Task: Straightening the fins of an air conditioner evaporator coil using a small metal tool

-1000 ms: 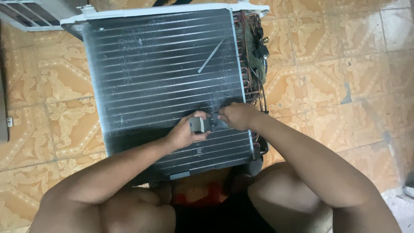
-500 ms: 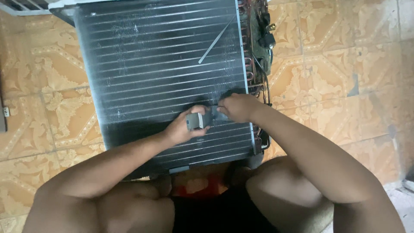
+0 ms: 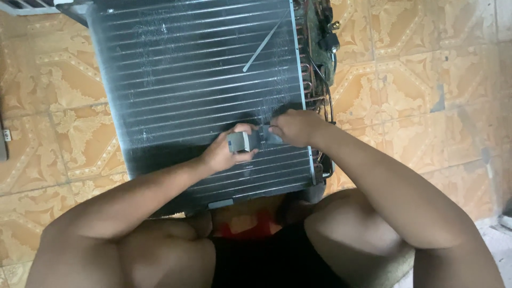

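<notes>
Together our two hands meet over the lower part of a finned condenser coil (image 3: 197, 80) that lies flat on the floor. Our left hand (image 3: 224, 152) has its grip closed around a small grey block-shaped tool (image 3: 240, 142), thumb on top and fingers curled under it, and the tool rests against the fins. Our right hand (image 3: 296, 127) sits just beside it, its grip pinched on the dark end of the same tool, though we cannot tell exactly how the fingertips sit there. Both forearms reach in from the bottom of the view, with our knees spread to either side of the coil's near edge. Farther up the coil, a thin grey rod (image 3: 265, 41) lies slantwise across the fins, well apart from our hands. Along the coil's right edge runs a cluster of copper tube bends and dark wiring (image 3: 320, 48). Around the unit spreads a floor of orange patterned tiles (image 3: 405, 80).
</notes>
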